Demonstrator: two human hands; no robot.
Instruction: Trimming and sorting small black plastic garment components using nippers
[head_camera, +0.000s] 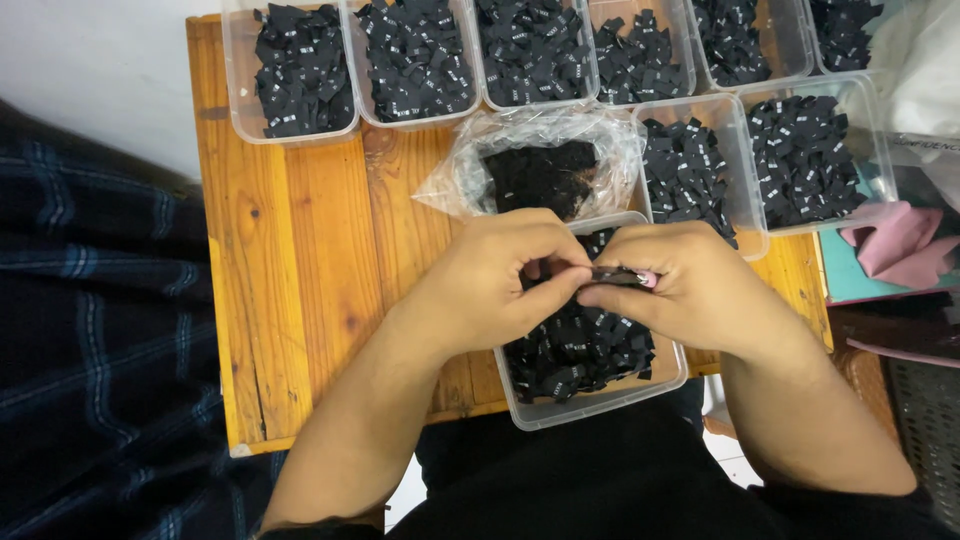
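- Your left hand (490, 285) and right hand (680, 285) meet above the nearest clear tub (600, 405). The fingers of both are pinched narrow on one small black fabric label (615, 275), stretched between the two hands just over the heap of like labels in that tub.
- The label is tiny and held only by its ends. If either pinch loosens, it would likely drop into the heap below, and you could not tell it from the rest.
- The near tub overhangs the front edge of the tabletop (300, 300). A push from your wrists could tip it toward your lap and spill the labels.
- The crinkled clear plastic bag (540, 160) of black pieces lies open right behind your hands. A careless reach forward could drag it or scatter what it holds.
- The tubs in the back row (300, 75) stand wall to wall, so a label dropped there could easily land in the wrong one.
- The tabletop is orange-stained wooden planks, worn and marked, with bare wood left of the tubs.
- To the left lies dark plaid cloth (90, 330) under a pale wall. To the right are pink fabric (900, 245) and a teal surface.
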